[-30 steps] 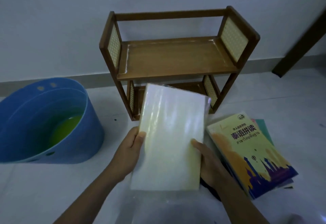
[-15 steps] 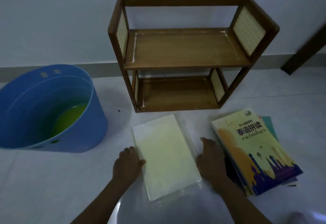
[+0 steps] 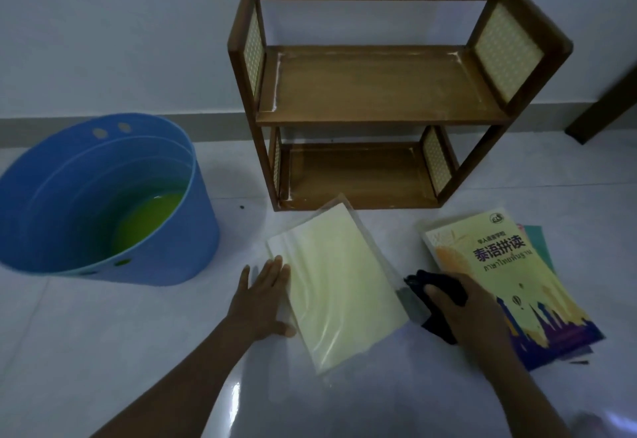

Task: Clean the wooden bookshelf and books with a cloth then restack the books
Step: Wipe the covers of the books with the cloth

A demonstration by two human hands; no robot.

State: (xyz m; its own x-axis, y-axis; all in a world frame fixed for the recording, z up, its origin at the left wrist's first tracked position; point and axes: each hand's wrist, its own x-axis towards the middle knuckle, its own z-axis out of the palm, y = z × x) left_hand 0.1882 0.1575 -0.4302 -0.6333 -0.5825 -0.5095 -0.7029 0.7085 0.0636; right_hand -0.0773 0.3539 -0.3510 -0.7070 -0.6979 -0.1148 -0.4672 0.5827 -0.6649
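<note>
A pale yellow book (image 3: 339, 294) in a clear plastic cover is seen lying flat on the white floor (image 3: 103, 334), just in front of the wooden bookshelf (image 3: 379, 92), whose two shelves are bare. No title can be read on its cover. The left hand (image 3: 263, 294) is laid open and flat, fingers spread, touching the book's left edge. The right hand (image 3: 462, 303) is closed in a grip on a dark cloth (image 3: 439, 287), held just beside the book's right edge. To the right, a stack of books (image 3: 510, 286) is set on the floor; the top cover is printed with the Chinese title "泰语拼读", a line of Thai script beneath it, and a small round logo near the upper corner. A blue bucket (image 3: 103, 213) holding greenish liquid is placed at the left, well apart from the books.
</note>
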